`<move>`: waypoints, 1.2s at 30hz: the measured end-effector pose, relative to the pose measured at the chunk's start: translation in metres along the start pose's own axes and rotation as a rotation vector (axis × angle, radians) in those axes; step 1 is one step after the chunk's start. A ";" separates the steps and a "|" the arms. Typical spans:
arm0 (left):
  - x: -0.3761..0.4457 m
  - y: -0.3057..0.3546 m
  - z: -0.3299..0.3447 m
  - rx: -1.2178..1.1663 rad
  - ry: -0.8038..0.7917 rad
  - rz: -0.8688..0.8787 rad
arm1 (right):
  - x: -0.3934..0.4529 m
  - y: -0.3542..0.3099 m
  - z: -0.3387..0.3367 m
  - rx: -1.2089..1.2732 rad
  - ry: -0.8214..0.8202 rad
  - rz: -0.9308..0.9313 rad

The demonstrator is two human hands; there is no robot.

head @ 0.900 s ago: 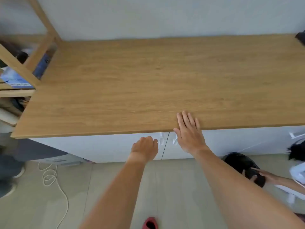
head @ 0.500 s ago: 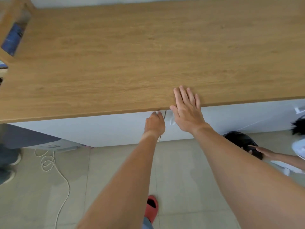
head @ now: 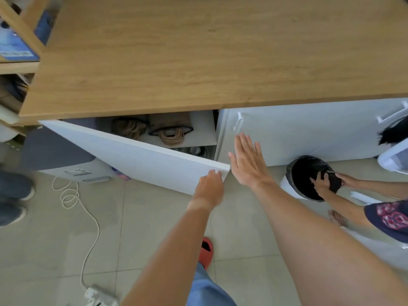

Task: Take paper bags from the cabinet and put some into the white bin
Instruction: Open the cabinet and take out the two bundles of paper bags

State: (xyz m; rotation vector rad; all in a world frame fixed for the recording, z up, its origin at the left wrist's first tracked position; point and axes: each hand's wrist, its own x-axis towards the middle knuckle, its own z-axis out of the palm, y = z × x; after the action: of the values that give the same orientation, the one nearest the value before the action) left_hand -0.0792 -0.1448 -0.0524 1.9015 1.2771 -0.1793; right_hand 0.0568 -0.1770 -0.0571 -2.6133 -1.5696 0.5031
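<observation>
Gripping the flat white door (head: pixel 141 155), left hand (head: pixel 209 186) curled.

Pale tiled floor (head: pixel 44 250) beneath wooden countertop (head: pixel 198 51)

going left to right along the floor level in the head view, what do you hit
shoes → white cable → open cabinet door → left hand → right hand → bin with black liner → another person's hands
</observation>
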 end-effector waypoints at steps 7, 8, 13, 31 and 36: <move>-0.122 -0.106 0.009 -0.145 -0.068 -0.067 | -0.119 -0.052 0.054 0.016 -0.128 0.011; -0.139 -0.123 0.007 -0.175 -0.062 -0.103 | -0.135 -0.065 0.060 0.025 -0.139 0.001; -0.218 -0.205 -0.009 -0.322 0.119 -0.298 | -0.204 -0.141 0.090 0.077 -0.159 -0.061; -0.332 -0.411 -0.096 -0.446 0.613 -0.703 | -0.299 -0.355 0.150 0.069 -0.239 -0.346; -0.335 -0.430 -0.122 -0.437 0.554 -0.730 | -0.294 -0.376 0.153 0.030 -0.252 -0.358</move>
State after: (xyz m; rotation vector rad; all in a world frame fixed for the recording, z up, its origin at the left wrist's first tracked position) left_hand -0.6307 -0.2328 -0.0322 1.0732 2.1447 0.2607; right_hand -0.4362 -0.2689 -0.0499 -2.2394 -2.0276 0.8382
